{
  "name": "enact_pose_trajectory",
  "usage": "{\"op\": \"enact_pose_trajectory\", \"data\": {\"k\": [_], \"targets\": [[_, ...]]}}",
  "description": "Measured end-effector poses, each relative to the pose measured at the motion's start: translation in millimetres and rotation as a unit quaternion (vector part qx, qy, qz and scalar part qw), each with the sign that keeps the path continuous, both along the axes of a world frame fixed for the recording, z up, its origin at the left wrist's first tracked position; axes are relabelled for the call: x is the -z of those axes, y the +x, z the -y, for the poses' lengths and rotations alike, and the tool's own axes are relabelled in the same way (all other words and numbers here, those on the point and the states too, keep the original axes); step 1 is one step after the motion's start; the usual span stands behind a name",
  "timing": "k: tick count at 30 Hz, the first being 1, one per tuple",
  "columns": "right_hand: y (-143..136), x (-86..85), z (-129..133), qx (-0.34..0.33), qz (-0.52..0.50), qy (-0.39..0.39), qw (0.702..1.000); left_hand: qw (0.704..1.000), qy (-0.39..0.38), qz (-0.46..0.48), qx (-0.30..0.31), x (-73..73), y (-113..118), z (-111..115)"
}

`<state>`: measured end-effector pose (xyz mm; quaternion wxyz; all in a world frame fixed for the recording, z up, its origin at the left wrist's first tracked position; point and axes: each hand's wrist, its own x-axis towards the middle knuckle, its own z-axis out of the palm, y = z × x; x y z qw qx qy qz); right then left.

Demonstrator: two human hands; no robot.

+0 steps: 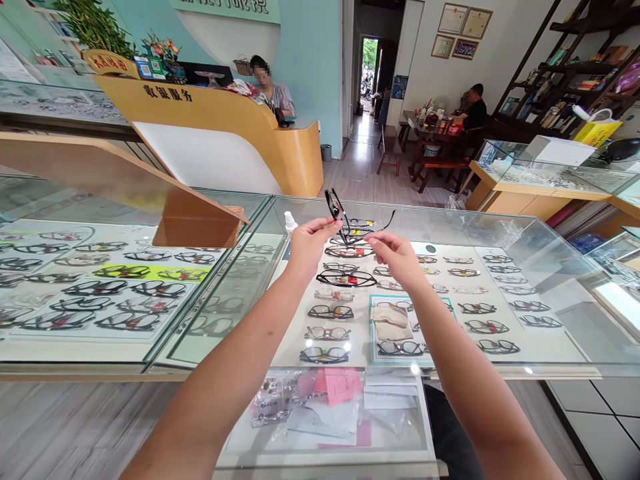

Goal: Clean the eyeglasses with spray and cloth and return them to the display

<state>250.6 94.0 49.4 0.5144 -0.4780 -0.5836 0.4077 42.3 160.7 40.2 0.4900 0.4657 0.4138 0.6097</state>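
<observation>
A pair of black-framed eyeglasses (334,204) is held up over the glass display counter. My left hand (313,239) pinches them by the front frame, fingers closed. One temple arm reaches out to the right, its curved tip free. At that arm, the fingertips of my right hand (397,257) are pressed together and appear to grip it; the exact contact is small. A white spray bottle (290,223) stands just behind my left hand. Beneath my right wrist, a beige cloth (393,322) lies on a teal-edged tray (374,333) along with eyeglasses.
Rows of eyeglasses (330,312) fill the glass counter (555,333). A wooden stand (197,227) rises at left. Below, an open drawer (425,427) holds papers and plastic bags. One person (280,97) is behind the yellow desk (300,147); another (476,110) sits at a far table.
</observation>
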Motion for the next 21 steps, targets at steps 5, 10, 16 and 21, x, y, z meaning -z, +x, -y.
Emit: {"op": "enact_pose_trajectory", "data": {"k": [5, 10, 16, 21], "targets": [[-13, 4.0, 7, -0.088, 0.027, 0.037, 0.995, 0.998, 0.031, -0.045, 0.017, -5.6, 8, 17], [-15, 11.6, 3, -0.056, 0.026, 0.051, 0.997, 0.997, 0.042, -0.062, 0.014, -3.7, 8, 17], [-6, 7.1, 1, 0.038, 0.004, 0.106, 0.994, 0.990, 0.061, -0.128, 0.001, 3.9, 5, 11], [-1, -2.2, 7, 0.093, 0.029, 0.156, 0.983, 0.979, 0.077, -0.190, 0.001, 0.7, 5, 17]]}}
